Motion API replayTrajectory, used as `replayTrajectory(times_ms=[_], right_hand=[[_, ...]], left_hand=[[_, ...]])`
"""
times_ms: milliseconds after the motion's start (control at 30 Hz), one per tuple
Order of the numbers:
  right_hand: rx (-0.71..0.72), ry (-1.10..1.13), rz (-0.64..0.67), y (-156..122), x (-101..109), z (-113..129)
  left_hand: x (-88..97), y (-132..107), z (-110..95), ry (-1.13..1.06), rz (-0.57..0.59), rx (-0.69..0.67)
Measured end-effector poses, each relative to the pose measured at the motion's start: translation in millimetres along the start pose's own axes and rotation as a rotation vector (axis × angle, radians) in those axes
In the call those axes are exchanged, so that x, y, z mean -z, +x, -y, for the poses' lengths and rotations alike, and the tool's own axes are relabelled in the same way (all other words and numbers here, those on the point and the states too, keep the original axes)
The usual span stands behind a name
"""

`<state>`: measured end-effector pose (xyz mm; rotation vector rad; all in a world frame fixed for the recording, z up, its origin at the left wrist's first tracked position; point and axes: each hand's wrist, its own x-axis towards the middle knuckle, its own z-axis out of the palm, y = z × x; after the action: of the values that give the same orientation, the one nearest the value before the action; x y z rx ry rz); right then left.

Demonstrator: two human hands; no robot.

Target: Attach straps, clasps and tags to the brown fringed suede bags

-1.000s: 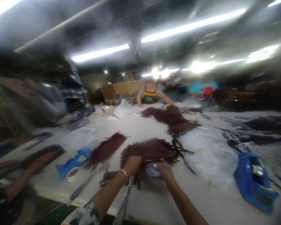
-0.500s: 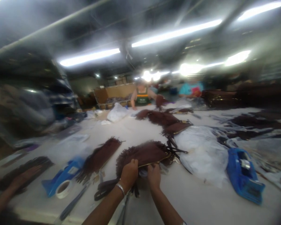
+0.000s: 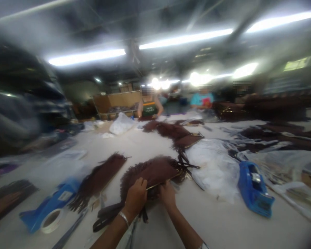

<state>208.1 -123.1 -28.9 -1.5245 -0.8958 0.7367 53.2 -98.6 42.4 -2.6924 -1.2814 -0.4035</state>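
Observation:
A dark brown fringed bag (image 3: 155, 169) with a gold zipper along its near edge lies on the table in front of me. My left hand (image 3: 137, 195) is closed on that edge, thumb and fingers at the zipper. Further right along the same edge, my right hand (image 3: 168, 194) is closed too, its fingertips partly hidden beneath the bag. Dark straps (image 3: 106, 216) trail out by my left wrist, and more straps with a metal clasp stick out at the bag's right end. A second fringed bag (image 3: 103, 176) lies left of it.
Blue tape dispensers stand to the right (image 3: 255, 190) and left (image 3: 52, 204), with a tape roll (image 3: 52, 220) beside the left one. White plastic bags (image 3: 212, 169) lie right of my hands. Across the table (image 3: 119, 141) are more brown bags (image 3: 176, 133) and co-workers; another person's hand (image 3: 5, 202) rests at far left.
My view has turned slightly right, so everything sits further left. Both hands stay at the zipper edge. The co-worker opposite has brought a brown piece down in front of them.

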Motion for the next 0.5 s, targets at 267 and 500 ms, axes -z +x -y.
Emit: replayTrajectory(times_ms=[267, 500], right_hand=[[0.038, -0.356, -0.019, -4.5, 28.6, 4.7], [0.318, -0.701, -0.198, -4.7, 76.1, -18.7]], left_hand=[[-32.2, -35.6, 23.3, -0.095, 0.047, -0.056], [4.0, -13.7, 27.4, -0.174, 0.232, -0.063]])
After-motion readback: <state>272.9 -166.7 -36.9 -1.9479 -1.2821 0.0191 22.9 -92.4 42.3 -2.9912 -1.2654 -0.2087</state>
